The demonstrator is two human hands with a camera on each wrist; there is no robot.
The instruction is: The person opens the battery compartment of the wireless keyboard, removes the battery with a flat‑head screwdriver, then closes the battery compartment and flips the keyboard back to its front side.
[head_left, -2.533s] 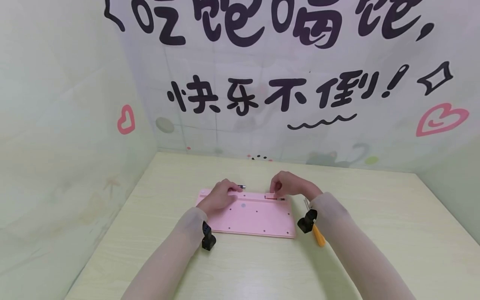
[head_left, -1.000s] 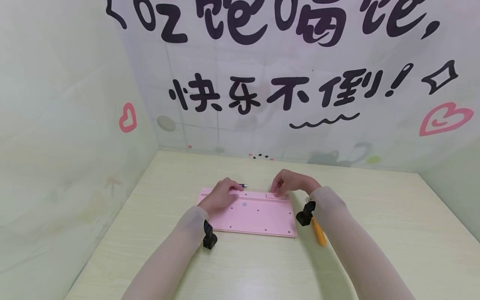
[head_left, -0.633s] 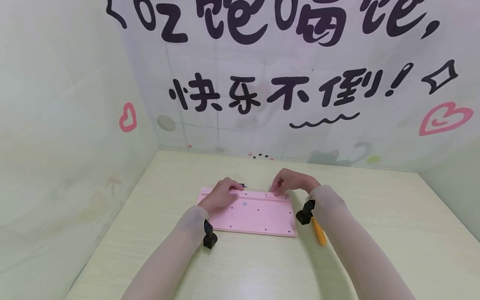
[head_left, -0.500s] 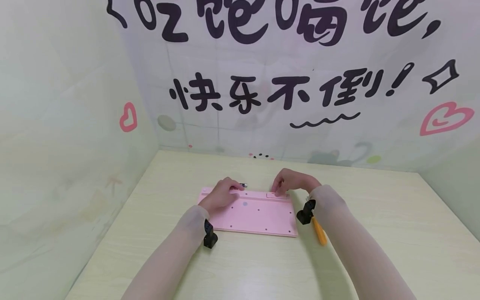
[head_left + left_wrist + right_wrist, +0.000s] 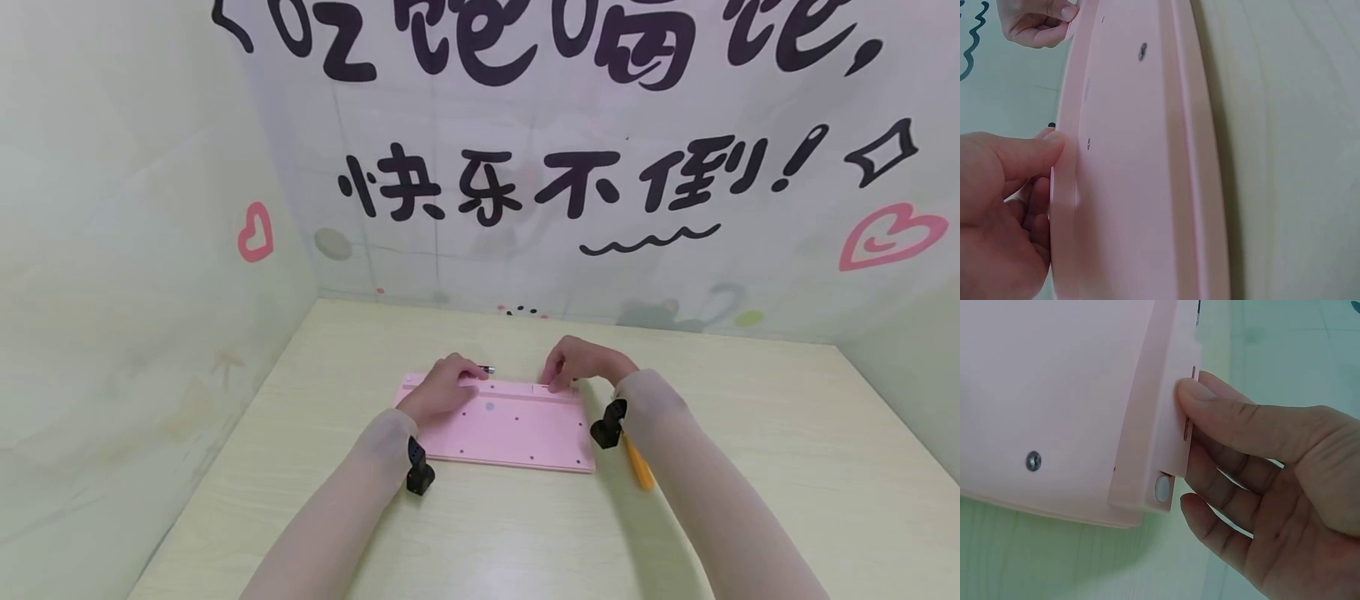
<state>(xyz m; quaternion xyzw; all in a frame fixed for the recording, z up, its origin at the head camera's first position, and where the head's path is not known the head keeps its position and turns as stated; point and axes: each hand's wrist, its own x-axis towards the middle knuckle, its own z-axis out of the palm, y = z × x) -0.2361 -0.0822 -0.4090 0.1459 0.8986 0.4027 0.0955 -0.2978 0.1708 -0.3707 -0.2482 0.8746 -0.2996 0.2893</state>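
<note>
On my feed, the red-and-black contents of the slot in the flat, rectangular pink plastic panel (image 5: 516, 442), bare at first, are now hidden under a small pink plastic cover (image 5: 1171, 440); the dark red outline I saw around it has mostly gone.

Head view: high behind left hand (image 5: 444, 389) and right hand (image 5: 581, 363), facing forward and down; farthest off, table (image 5: 480, 533) and wall (image 5: 525, 275) around them. Left wrist: close, looking past left hand along panel (image 5: 1125, 175) towards right hand. Right wrist: close on right hand and panel end beside it. All share right hand and panel.
</note>
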